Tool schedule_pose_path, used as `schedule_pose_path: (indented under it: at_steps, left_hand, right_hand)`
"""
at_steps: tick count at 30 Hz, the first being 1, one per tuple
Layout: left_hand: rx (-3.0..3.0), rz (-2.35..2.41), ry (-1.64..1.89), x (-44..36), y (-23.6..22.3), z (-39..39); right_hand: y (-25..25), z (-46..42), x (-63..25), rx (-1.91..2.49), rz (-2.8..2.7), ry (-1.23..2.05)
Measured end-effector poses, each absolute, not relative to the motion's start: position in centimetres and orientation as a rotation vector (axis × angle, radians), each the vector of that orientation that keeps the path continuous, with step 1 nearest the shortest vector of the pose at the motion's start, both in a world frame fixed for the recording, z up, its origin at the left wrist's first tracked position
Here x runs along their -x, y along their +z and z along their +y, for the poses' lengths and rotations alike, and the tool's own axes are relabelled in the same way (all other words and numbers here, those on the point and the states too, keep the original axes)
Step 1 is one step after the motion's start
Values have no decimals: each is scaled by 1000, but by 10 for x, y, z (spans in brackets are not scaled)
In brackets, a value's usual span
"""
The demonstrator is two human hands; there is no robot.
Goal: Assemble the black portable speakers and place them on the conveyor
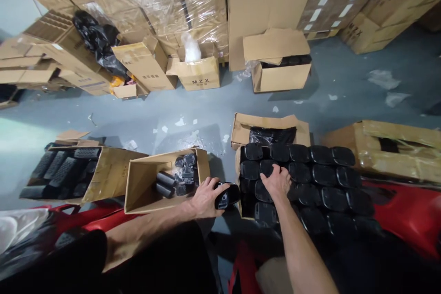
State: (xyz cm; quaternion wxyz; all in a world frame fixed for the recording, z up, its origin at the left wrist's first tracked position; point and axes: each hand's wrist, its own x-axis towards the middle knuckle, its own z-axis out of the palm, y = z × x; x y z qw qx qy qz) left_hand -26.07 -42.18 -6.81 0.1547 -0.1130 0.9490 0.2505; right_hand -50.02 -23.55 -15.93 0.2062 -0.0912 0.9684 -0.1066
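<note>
My left hand (206, 197) is closed around a glossy black plastic part (227, 194), held between two cartons. My right hand (276, 182) reaches into the stack of matching black parts (320, 179), fingers curled over one of them near the stack's left side. That stack fills a carton (238, 165) and spreads to the right in rows. Left of my left hand stands an open carton (144, 183) holding black cylinders (166, 183) and small black fittings (186, 170).
A carton of ribbed black pads (65, 172) lies at the left. Another open carton (268, 129) sits behind the stack, and a taped one (392, 151) is at the right. Wrapped box stacks (165, 4) line the back. Red plastic (409, 213) is near my knees. Grey floor (206, 110) lies between.
</note>
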Motion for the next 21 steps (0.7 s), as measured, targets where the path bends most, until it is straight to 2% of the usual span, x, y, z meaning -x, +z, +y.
schedule_pose_path:
  at_steps: [9,21]
  left_hand:
    - [448,2736,795,244,-71,-430]
    - [489,2733,844,237,-77,-437]
  right_hand:
    - [-174,-253,518,110,2578,-10]
    - [-175,-250,522,106,2621,52]
